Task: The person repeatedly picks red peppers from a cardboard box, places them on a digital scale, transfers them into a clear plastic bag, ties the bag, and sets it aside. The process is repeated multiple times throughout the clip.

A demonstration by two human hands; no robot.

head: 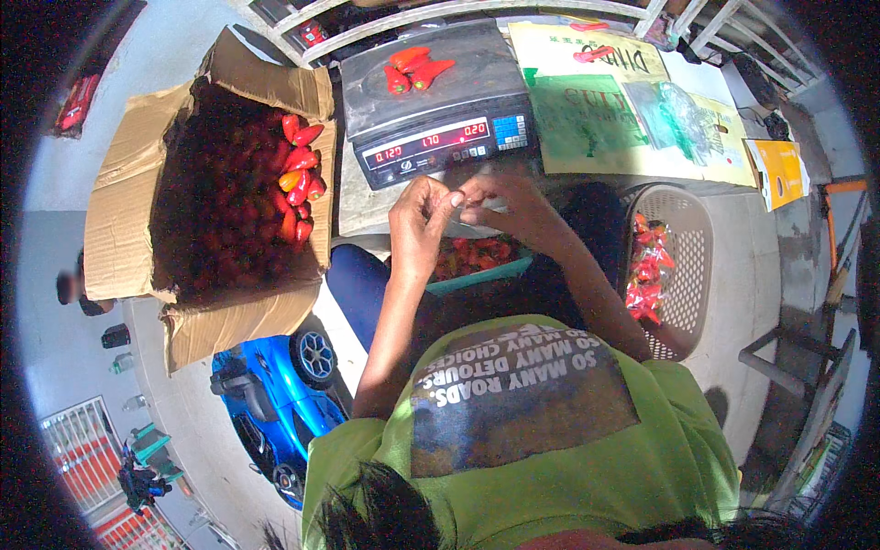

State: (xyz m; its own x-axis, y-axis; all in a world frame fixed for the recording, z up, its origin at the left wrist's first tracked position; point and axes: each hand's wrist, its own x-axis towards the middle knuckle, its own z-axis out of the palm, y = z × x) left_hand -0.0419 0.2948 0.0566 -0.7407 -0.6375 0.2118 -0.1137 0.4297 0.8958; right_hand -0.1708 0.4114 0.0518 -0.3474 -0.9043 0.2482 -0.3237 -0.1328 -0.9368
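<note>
My left hand point(421, 210) and my right hand point(505, 203) meet in front of the digital scale point(440, 141), thumbs and fingertips pinched close together. Something thin and clear, like plastic film, may be between the fingers; it is too faint to be sure. Several red peppers point(417, 67) lie on the scale's dark platform, and its display is lit. Below my hands, a teal basin point(481, 276) between my knees holds more red peppers point(474, 256). At the left stands an open cardboard box point(124, 206) of red peppers point(299, 161), mostly in deep shadow.
A beige perforated basket point(691, 275) on the right contains clear bags of red peppers point(646, 268). Clear plastic bags point(677, 124) lie on flattened printed cardboard point(584, 117) beside the scale. A blue toy car point(282, 399) stands at lower left. A person point(93, 302) is at the far left.
</note>
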